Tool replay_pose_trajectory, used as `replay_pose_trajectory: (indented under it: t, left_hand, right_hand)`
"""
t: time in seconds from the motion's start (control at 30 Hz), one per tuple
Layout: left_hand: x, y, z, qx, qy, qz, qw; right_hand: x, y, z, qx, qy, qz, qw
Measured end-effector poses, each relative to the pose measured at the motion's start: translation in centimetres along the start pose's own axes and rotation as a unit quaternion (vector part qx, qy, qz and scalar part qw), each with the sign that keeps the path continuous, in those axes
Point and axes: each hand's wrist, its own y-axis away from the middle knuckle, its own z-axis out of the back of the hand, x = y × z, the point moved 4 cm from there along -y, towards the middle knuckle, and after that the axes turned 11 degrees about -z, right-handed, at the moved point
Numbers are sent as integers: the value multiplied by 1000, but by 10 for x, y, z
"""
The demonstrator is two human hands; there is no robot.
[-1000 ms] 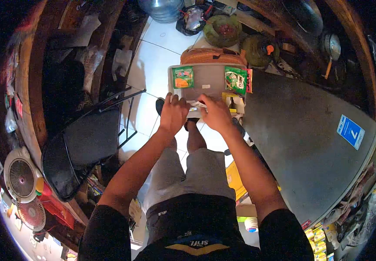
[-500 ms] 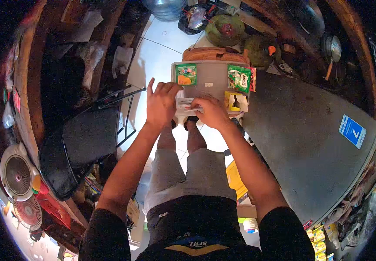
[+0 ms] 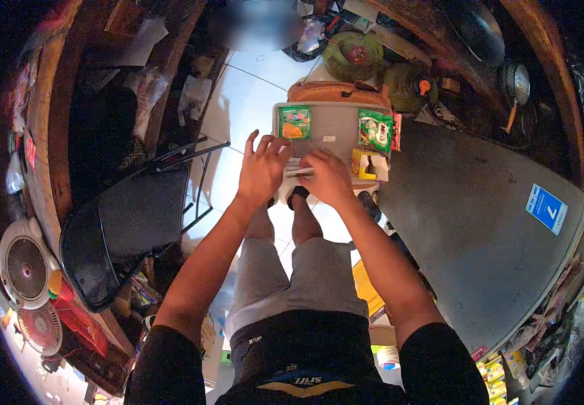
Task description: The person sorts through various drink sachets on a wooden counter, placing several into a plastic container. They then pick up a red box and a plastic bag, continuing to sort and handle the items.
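Observation:
A thin whitish packet-like piece (image 3: pixel 298 167) with pale layered edges lies between my two hands, low over the near end of a grey tray-like surface (image 3: pixel 329 121). My left hand (image 3: pixel 261 174) meets its left side with the forefinger edge, little finger raised; the thumb is hidden. Bent fingers of my right hand (image 3: pixel 329 177) grip its right side. Beyond my left hand rests a green-and-orange sachet (image 3: pixel 296 123). Past my right hand are a green Milo sachet (image 3: pixel 375 130) and, nearer, a yellow open box (image 3: pixel 370 165). Print on the whitish piece is unreadable.
A large dark tabletop (image 3: pixel 467 216) with a blue sticker (image 3: pixel 546 209) stands on the right. On the left are a black folding chair (image 3: pixel 126 229) and a white fan (image 3: pixel 28 266). Green round objects (image 3: pixel 352 57) sit beyond the tray.
The view has shifted slightly, so the tray and its sachets appear a little lower and to the right. My hands have come closer together around the whitish piece.

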Motion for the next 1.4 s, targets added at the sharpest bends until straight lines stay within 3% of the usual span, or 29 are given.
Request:
replay_pose_trajectory:
  t: [0.07, 0.1, 0.2, 0.37, 0.43, 0.53, 0.63, 0.87, 0.93, 1.0, 1.07, 1.17, 1.23, 1.4]
  left_hand:
    - [-7, -3, -5, 11, -46, -55, 997]
    - [-11, -4, -13, 65, -72, -50, 994]
    - [-15, -5, -19, 59, -59, -84, 993]
    - [-18, -9, -29, 137, -77, -79, 984]
    - [-19, -9, -36, 224, -115, -67, 965]
    - [-19, -10, -35, 232, -121, -63, 963]
    - [-18, -10, -37, 265, -121, -57, 955]
    - [-16, -3, -22, 208, -105, -54, 971]
    - [-20, 5, 8, 92, -13, -31, 995]
    - [-27, 19, 38, 74, 6, -13, 997]
    - [-35, 39, 70, 49, 65, 26, 996]
    - [-43, 78, 99, 20, 79, 38, 996]
    - [-48, 99, 119, 44, 86, 60, 994]
    - [-49, 136, 156, 27, 73, 73, 994]
  right_hand:
    - [-4, 2, 1, 6, -12, -11, 1000]
    - [-7, 4, 0, 16, -26, -22, 999]
    - [-14, 6, 2, -12, -55, -23, 998]
    - [-32, 6, -4, 9, -55, -50, 997]
    - [-32, 8, -7, 7, -44, -39, 998]
    - [-31, 10, -6, -35, -29, -16, 999]
    - [-37, 9, -13, 27, -46, -60, 997]
    - [-24, 15, 1, -12, -63, -28, 998]
    - [-14, 22, 13, -22, -70, -18, 997]
    - [-1, 30, 28, -15, -141, -29, 990]
    - [11, 41, 43, -8, -125, -28, 992]
    - [37, 54, 75, -3, -147, 15, 989]
    - [50, 64, 93, 7, -169, -6, 986]
    - [64, 70, 115, 3, -120, 11, 993]
